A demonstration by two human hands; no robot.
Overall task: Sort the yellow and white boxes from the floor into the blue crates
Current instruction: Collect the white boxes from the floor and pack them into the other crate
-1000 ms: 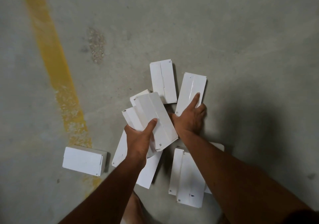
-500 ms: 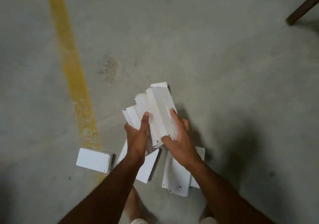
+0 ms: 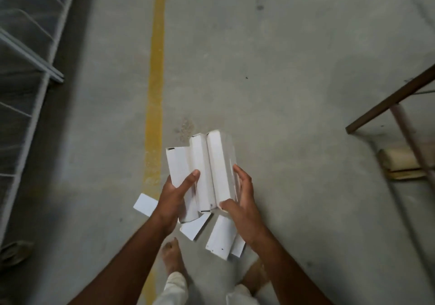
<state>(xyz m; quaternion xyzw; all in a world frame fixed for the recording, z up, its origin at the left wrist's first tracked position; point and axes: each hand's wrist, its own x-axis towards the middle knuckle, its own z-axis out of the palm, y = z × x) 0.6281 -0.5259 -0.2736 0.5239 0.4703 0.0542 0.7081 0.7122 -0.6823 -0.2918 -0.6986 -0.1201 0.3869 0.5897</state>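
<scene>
- Progress so far: I've got a bunch of white boxes point(image 3: 202, 173) fanned out between both hands, lifted up off the floor point(image 3: 294, 81). Looks like three or four of them, hard to count exactly since they overlap.
- My left hand point(image 3: 175, 197) has its fingers and thumb wrapped around the left side of the bunch; my right hand point(image 3: 242, 198) clamps the right side, fingers curled along the edge.
- Still left on the floor: one white box point(image 3: 145, 204) right by the yellow line point(image 3: 155, 93), another point(image 3: 195, 228) under my hands, and a couple more overlapping point(image 3: 220, 238) just next to my right foot.
- No yellow boxes anywhere I can see.
- Containers: no blue crates in view at all, so I can't say what's in them. So I'd guess nothing from this handful is sorted yet; carrying and dropping them off is still to do.
</scene>
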